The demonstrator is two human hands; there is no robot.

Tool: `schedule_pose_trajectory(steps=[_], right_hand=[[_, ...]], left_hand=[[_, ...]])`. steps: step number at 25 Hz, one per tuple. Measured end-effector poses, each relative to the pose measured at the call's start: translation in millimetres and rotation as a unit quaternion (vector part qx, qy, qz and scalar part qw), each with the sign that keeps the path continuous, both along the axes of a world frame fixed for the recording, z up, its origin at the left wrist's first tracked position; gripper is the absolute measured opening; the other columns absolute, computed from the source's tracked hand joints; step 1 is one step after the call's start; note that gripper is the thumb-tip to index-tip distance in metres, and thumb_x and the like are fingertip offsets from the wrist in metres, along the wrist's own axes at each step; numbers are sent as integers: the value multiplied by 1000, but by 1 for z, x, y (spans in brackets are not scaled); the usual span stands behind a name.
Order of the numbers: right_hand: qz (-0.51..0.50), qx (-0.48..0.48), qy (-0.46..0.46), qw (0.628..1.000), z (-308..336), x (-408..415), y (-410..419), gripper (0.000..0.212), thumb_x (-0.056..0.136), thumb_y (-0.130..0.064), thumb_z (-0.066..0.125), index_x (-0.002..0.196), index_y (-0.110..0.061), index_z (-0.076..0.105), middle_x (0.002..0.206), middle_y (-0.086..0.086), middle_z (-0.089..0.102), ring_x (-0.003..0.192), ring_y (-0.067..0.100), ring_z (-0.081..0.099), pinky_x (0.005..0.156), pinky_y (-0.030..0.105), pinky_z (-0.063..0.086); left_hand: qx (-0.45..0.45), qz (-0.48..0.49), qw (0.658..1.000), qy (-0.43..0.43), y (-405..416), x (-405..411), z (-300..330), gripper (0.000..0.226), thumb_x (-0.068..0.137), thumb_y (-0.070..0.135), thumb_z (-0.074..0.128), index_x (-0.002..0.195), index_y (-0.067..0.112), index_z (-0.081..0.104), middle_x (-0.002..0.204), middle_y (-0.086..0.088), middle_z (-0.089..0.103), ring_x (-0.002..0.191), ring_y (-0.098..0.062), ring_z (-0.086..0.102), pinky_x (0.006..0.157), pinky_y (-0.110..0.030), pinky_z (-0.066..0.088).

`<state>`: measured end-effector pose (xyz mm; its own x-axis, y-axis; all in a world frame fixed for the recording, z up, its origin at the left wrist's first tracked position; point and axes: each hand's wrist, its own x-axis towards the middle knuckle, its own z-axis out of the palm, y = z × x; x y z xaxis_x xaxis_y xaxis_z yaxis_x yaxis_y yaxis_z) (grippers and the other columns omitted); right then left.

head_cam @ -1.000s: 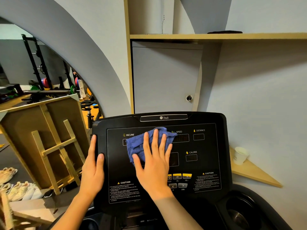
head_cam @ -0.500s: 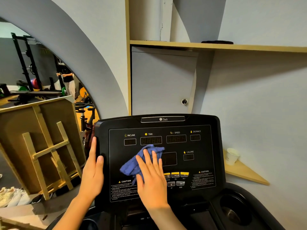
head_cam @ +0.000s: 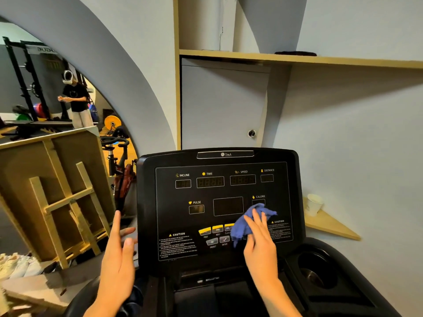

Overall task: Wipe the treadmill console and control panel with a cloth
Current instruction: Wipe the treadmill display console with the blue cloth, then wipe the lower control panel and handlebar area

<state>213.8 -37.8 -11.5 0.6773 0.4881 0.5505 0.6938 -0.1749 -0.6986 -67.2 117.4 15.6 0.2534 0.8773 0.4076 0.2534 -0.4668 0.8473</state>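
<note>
The black treadmill console [head_cam: 219, 202] stands upright in front of me, with display windows on top and yellow and grey buttons [head_cam: 215, 234] low on its control panel. A crumpled blue cloth [head_cam: 246, 223] lies against the panel's lower right, over the rightmost buttons. My right hand [head_cam: 261, 241] presses it flat with straight fingers. My left hand [head_cam: 119, 255] hovers beside the console's left edge, fingers spread, holding nothing and just off the frame.
A white paper cup [head_cam: 313, 203] stands on a wooden corner shelf [head_cam: 332, 227] to the right. A cup holder [head_cam: 318, 271] sits at the lower right. A wooden board with a frame [head_cam: 57, 202] leans at the left. A person [head_cam: 76, 99] stands far back left.
My right hand has slid the cloth from the panel's upper middle down and across to its lower right. My left hand has let go of the console's left edge.
</note>
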Motion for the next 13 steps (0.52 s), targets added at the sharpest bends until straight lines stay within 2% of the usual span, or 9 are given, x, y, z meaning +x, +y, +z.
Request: schedule_pose_trajectory(steps=[3, 4, 7, 9, 11, 13], right_hand=[[-26, 12, 24, 999, 5, 30, -24, 53, 95, 7, 56, 142, -18, 55, 156, -12, 34, 151, 6, 19, 122, 37, 26], [-35, 17, 44, 998, 9, 39, -33, 53, 95, 8, 56, 141, -17, 54, 156, -6, 36, 150, 13, 24, 120, 41, 29], [-65, 33, 96, 993, 21, 69, -65, 49, 95, 9, 55, 139, -12, 58, 154, 15, 44, 143, 31, 40, 112, 38, 36], [-80, 53, 142, 985, 28, 86, -90, 46, 94, 8, 55, 135, -12, 62, 141, 20, 57, 131, 39, 53, 105, 39, 42], [-86, 85, 198, 973, 30, 104, -119, 41, 95, 2, 59, 132, -15, 65, 131, 18, 64, 123, 37, 58, 99, 35, 43], [-68, 119, 231, 963, 27, 119, -146, 37, 95, -3, 63, 120, -29, 68, 128, 15, 67, 124, 32, 58, 101, 31, 42]], left_hand=[[-7, 4, 1000, 4, -24, 2, 6, 55, 99, 52, 33, 148, 57, 8, 132, 6, 51, 118, -16, 55, 98, -46, 46], [-4, 5, 1000, 15, -32, 3, 6, 55, 100, 45, 35, 149, 55, 11, 134, 8, 49, 120, -14, 52, 100, -43, 44], [13, 31, 998, 61, -59, 7, 5, 53, 100, 41, 33, 150, 48, 19, 134, 10, 46, 124, -11, 46, 106, -41, 38], [18, 56, 995, 85, -74, 10, 3, 53, 97, 41, 32, 150, 40, 27, 134, 2, 49, 124, -14, 48, 105, -41, 37], [5, 80, 992, 99, -99, 18, 1, 53, 95, 42, 32, 147, 31, 37, 133, -5, 52, 120, -15, 48, 104, -40, 36], [-10, 86, 991, 97, -128, 25, -4, 43, 99, 41, 39, 141, 32, 44, 129, -6, 54, 115, -14, 48, 102, -36, 35]])
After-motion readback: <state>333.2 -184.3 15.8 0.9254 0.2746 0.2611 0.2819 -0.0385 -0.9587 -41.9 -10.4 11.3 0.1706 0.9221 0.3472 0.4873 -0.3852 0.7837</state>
